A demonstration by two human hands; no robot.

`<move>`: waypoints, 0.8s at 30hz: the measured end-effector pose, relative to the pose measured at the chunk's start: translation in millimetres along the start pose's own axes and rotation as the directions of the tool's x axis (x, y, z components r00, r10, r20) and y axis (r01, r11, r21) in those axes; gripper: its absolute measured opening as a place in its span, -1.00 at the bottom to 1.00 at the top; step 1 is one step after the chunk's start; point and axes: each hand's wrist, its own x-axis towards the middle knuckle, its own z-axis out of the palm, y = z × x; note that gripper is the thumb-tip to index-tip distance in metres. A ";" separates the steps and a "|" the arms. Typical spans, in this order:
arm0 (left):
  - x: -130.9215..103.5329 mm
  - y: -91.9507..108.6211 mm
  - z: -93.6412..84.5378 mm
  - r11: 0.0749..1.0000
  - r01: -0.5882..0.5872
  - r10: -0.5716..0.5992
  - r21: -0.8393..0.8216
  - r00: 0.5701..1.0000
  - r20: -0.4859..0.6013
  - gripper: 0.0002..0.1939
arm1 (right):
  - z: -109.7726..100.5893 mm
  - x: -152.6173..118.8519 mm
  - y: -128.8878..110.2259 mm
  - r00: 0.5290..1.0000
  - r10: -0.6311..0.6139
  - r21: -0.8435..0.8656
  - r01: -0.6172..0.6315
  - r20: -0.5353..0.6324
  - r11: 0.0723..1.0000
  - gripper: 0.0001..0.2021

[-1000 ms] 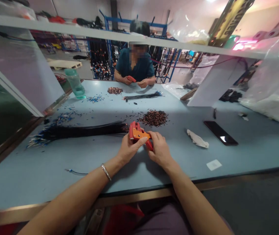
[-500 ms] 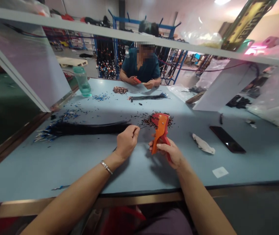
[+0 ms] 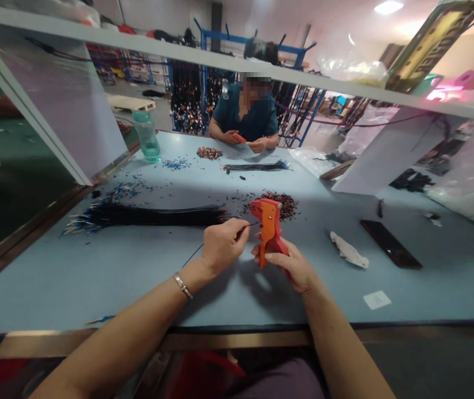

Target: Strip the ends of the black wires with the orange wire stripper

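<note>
My left hand (image 3: pixel 225 244) pinches a thin black wire (image 3: pixel 192 255), whose short end sticks out toward the tool's jaws; the rest trails down behind my wrist. In my right hand (image 3: pixel 289 263) is an orange and red wire stripper (image 3: pixel 269 227), held upright with its head just right of the wire end. Whether the wire is inside the jaws cannot be made out. A thick bundle of black wires (image 3: pixel 157 215) lies to the left, its far-left ends blue and white. Behind the tool spreads a pile of small dark and coppery scraps (image 3: pixel 287 205).
Across the table (image 3: pixel 137 288) a person (image 3: pixel 245 116) holds a red tool. Near them are a smaller wire bundle (image 3: pixel 257 166), a scrap pile (image 3: pixel 209 153) and a green bottle (image 3: pixel 147 137). A phone (image 3: pixel 390 244), crumpled white item (image 3: pixel 348 250) and white square (image 3: pixel 377 300) lie right.
My left hand has moved right with the wire, closer to the stripper. The stripper has turned more upright, and its handles look closer together. The whole view has shifted slightly.
</note>
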 end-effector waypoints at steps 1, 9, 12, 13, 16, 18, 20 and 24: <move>-0.5 1.4 0.6 1.000 -0.007 0.007 -0.007 1.000 0.000 -0.80 | -0.1 0.1 0.2 1.000 -0.001 -0.002 0.001 0.004 1.000 -0.57; -0.8 6.5 -1.2 0.999 -0.029 0.028 -0.027 0.999 -0.036 -0.80 | 0.4 -0.4 1.6 1.000 -0.011 -0.034 0.011 -0.006 0.999 -0.58; -1.1 7.2 -2.0 0.998 -0.052 0.051 -0.021 0.998 -0.040 -0.81 | 1.1 -0.7 1.1 1.000 -0.015 -0.049 0.015 0.001 0.999 -0.60; -1.1 7.3 -2.3 0.998 -0.053 0.052 -0.021 0.998 -0.041 -0.81 | 1.3 -0.9 0.8 1.000 -0.015 -0.051 0.016 0.004 0.999 -0.59; 0.2 6.2 -3.7 0.999 -0.030 0.029 -0.025 0.999 -0.042 -0.81 | 1.5 -1.3 0.1 1.000 -0.021 -0.046 0.021 0.008 0.999 -0.58; 2.3 3.9 -5.2 1.000 0.003 -0.004 -0.029 0.999 -0.047 -0.81 | 1.0 -1.5 0.0 1.000 -0.021 -0.039 0.022 0.012 0.999 -0.57; 4.8 1.1 -7.1 0.998 0.057 -0.060 -0.039 0.996 -0.071 -0.82 | 0.2 -1.4 0.3 1.000 -0.019 -0.034 0.020 0.018 0.999 -0.58; 7.9 -1.7 -11.4 0.993 0.094 -0.104 -0.070 0.982 -0.158 -0.83 | -1.3 -1.0 1.3 1.000 -0.016 -0.026 0.016 0.014 1.000 -0.58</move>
